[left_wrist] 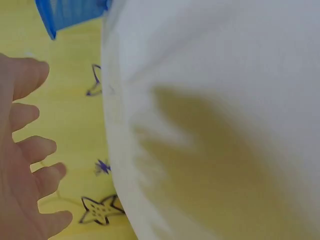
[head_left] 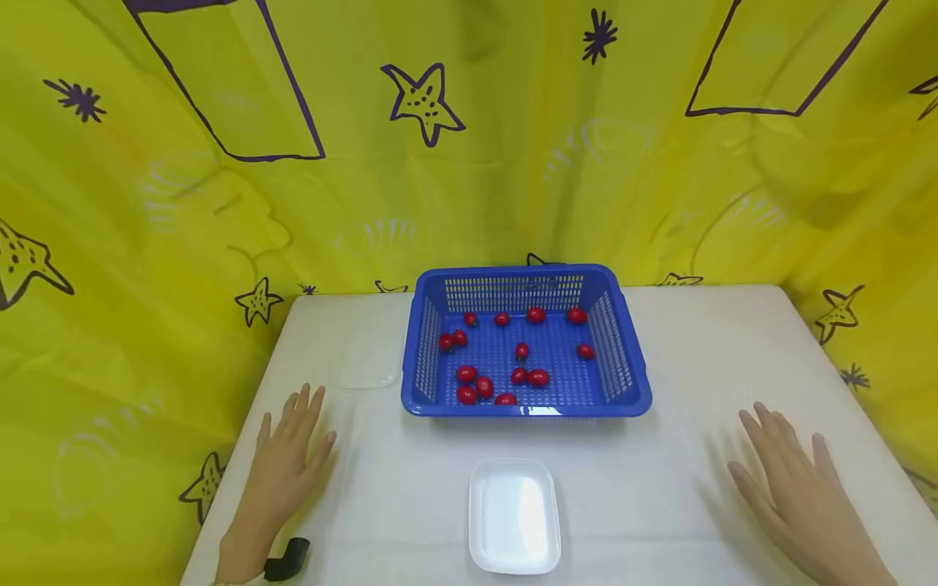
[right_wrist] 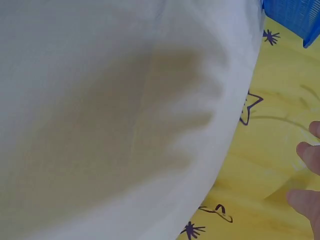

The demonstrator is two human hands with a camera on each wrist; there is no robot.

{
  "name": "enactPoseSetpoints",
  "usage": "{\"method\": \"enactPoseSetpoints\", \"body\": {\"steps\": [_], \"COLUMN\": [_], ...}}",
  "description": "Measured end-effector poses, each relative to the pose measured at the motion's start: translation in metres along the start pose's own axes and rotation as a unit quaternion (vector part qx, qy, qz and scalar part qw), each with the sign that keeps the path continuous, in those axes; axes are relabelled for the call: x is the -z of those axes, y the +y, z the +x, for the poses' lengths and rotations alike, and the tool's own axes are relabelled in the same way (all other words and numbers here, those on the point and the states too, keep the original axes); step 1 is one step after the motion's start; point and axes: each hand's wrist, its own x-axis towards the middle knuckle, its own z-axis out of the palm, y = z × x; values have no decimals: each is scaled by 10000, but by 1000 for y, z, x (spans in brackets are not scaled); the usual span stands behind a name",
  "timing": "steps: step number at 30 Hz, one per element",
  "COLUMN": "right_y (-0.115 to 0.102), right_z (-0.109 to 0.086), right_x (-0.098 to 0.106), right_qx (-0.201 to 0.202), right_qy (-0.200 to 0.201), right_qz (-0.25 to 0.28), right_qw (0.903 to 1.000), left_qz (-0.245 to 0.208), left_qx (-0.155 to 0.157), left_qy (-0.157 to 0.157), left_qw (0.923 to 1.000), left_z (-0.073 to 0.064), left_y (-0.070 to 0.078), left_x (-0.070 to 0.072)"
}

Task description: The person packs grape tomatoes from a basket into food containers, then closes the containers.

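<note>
A blue plastic basket (head_left: 636, 382) stands at the back middle of the table, with several red cherry tomatoes (head_left: 537, 378) scattered over its floor. In front of it sits a white rectangular dish (head_left: 515, 514) with nothing in it. My left hand (head_left: 286, 465) is over the left side of the table, fingers spread and holding nothing. Over the right side is my right hand (head_left: 795, 492), its fingers also extended and free of any object. Both wrist views show each hand's shadow on the white cloth, and a corner of the basket (left_wrist: 75, 12) appears at the top.
A clear, shallow plastic lid (head_left: 370, 362) lies left of the basket. White cloth (head_left: 623, 496) covers the table. A yellow curtain (head_left: 506, 187) with starfish drawings hangs behind and along both sides. A black band (head_left: 287, 560) is by the left wrist.
</note>
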Motion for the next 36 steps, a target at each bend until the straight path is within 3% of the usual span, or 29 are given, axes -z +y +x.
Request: {"method": "enactPoseSetpoints", "body": {"steps": [9,16,22,28,33,36], "right_y": [-16,-20,-28,-40,-48,-51], "right_z": [13,22,32,41,48,55], "right_x": [2,10,15,19,20,21], "right_qx": [143,624,888,939,993,1126], "right_qy": [274,1005,1254,1191,1175,1223], "right_qz": [265,299,537,841,910,1049], "right_qw": [9992,9925,9867,9848,9839,9805], "left_qz": [-567,-984,-1535,-2232,-2581,-2890], "left_qx": [-250,-163,168,727,644,616], "left_qy": [494,617,338,-202,-303,-482], "left_qw": [9969,9931,9874,9718,9635,9541], "left_z": [9,12,8,-2,-6,-5], "left_y": [25,35,48,63,70,75], "left_x": [6,-1,-6,-13,-21,-23]}}
